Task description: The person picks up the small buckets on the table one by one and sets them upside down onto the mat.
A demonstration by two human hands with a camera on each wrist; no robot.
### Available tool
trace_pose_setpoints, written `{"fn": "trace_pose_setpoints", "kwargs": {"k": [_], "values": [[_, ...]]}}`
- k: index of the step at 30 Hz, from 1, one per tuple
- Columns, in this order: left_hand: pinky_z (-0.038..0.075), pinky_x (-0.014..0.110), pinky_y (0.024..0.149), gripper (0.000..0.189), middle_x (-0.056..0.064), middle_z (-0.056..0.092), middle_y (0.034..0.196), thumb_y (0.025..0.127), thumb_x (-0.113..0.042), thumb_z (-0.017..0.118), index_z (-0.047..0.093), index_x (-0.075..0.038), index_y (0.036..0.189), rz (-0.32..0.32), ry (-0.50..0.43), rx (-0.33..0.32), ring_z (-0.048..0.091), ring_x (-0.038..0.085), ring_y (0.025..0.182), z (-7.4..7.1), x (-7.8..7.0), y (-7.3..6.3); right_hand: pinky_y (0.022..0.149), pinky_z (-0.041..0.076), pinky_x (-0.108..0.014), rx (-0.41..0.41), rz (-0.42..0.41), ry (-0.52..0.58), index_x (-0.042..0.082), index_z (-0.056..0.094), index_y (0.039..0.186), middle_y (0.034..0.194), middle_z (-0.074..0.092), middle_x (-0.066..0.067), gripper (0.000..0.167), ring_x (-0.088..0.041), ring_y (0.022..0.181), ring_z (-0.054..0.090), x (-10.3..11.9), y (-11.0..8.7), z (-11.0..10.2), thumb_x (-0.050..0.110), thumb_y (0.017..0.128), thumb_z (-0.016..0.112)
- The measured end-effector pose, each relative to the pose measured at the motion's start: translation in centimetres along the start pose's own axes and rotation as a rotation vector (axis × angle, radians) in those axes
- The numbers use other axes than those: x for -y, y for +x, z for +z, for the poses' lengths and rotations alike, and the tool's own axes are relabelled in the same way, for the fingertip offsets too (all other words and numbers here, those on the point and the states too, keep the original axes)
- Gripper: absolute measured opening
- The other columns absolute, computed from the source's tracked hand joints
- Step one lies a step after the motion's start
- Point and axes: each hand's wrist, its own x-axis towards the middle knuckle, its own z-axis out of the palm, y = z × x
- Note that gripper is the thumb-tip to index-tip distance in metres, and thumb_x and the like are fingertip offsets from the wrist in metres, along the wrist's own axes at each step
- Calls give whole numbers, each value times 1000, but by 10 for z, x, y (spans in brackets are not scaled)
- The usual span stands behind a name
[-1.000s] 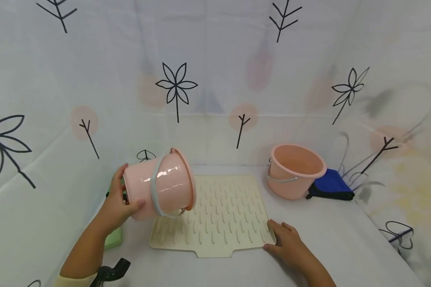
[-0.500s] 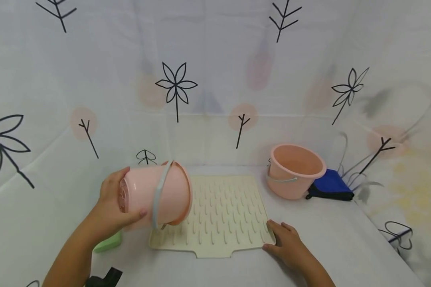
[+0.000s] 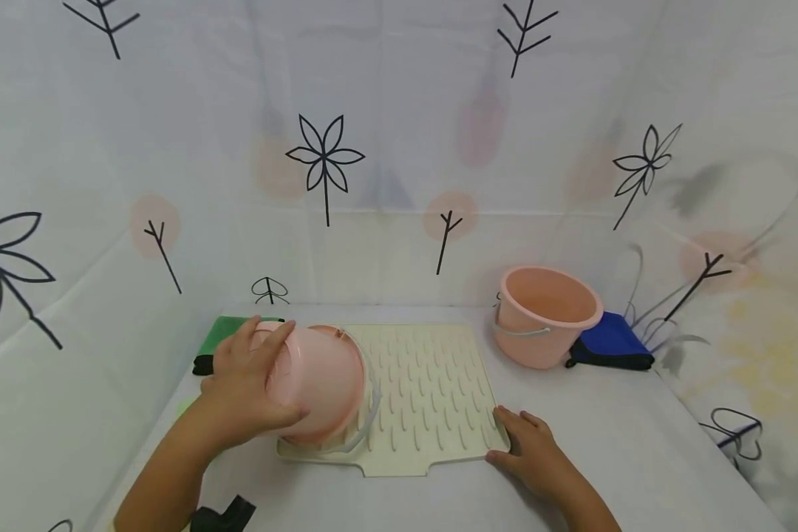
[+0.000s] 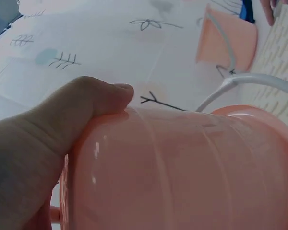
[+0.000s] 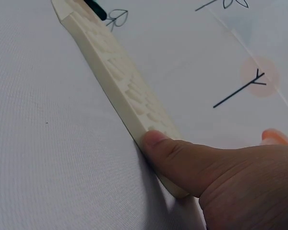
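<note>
My left hand (image 3: 242, 388) grips a pink bucket (image 3: 326, 377) around its base end, thumb along the side. The bucket is tipped, its mouth turned down and to the right over the left part of a cream draining mat (image 3: 428, 384) with raised ridges. Its pale grey handle (image 3: 372, 414) hangs beyond the rim, low over the mat. In the left wrist view the thumb presses on the wall of the bucket (image 4: 182, 163). My right hand (image 3: 532, 451) pinches the mat's front right corner; in the right wrist view the thumb lies on the edge of the mat (image 5: 120, 96).
A second pink bucket (image 3: 539, 346) stands upright behind the mat on the right, beside a folded blue cloth (image 3: 612, 338) with black edging. A green cloth (image 3: 222, 334) lies at the back left, partly behind the left hand. A patterned white curtain (image 3: 399, 148) closes off the back.
My left hand has tipped the bucket's mouth further downward and brought it lower over the mat. The handle has swung from the bucket's side to beyond the rim. The right hand stays put.
</note>
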Motion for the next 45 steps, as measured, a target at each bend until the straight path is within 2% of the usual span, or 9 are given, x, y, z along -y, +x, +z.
{"fn": "trace_pose_setpoints", "kwargs": {"k": [3,9,13,17,24,29,35,40,45], "values": [[37,83,84,115,14,5,174,67,-61,88,27,-46,163,-3,37,-11,12,54,150,8,-10,4,118,19,-76,3,5,2,8,42,160,168,35,-12,97,-54,154,17,0,1,0,54,84,82],[30,90,86,114,13,11,175,65,-66,84,28,-50,163,8,123,-44,13,54,151,23,-29,9,118,18,-75,17,35,-8,9,42,160,169,35,-11,99,-53,155,17,1,3,1,56,83,82],[31,89,86,109,13,15,173,65,-64,82,33,-48,161,-3,143,-80,17,54,150,27,-39,12,118,18,-75,23,52,-13,10,42,161,169,34,-10,101,-53,155,17,1,4,1,57,82,82],[32,89,86,105,14,17,173,68,-65,79,36,-43,161,-7,151,-104,18,55,149,28,-45,21,118,18,-75,20,55,-9,10,42,161,169,34,-10,101,-53,155,16,2,4,0,57,81,83],[29,91,90,103,14,17,174,73,-69,77,35,-40,162,19,162,-91,13,59,152,29,-46,42,118,18,-76,25,57,-1,12,42,161,169,33,-8,104,-51,156,15,-1,6,3,61,79,83],[29,90,91,103,13,14,175,74,-71,75,33,-41,163,35,168,-64,12,58,153,34,-43,56,118,18,-75,31,73,4,12,41,161,170,33,-8,104,-51,156,15,0,8,2,60,79,83],[29,89,91,104,12,12,175,75,-72,73,30,-41,164,24,163,-39,10,57,153,42,-40,63,117,19,-76,43,91,-9,13,40,162,170,33,-9,105,-51,156,15,0,8,0,61,78,83],[29,88,91,100,11,15,175,78,-73,71,31,-41,164,50,144,-12,8,59,154,47,-43,71,117,20,-77,50,91,-34,13,41,162,170,33,-10,104,-51,156,15,-1,6,-3,61,80,82],[25,93,93,96,12,16,175,82,-71,68,31,-40,165,59,158,30,9,64,152,47,-44,81,117,20,-77,50,68,-14,13,41,162,170,33,-10,103,-52,156,14,1,5,-3,61,80,82]]}}
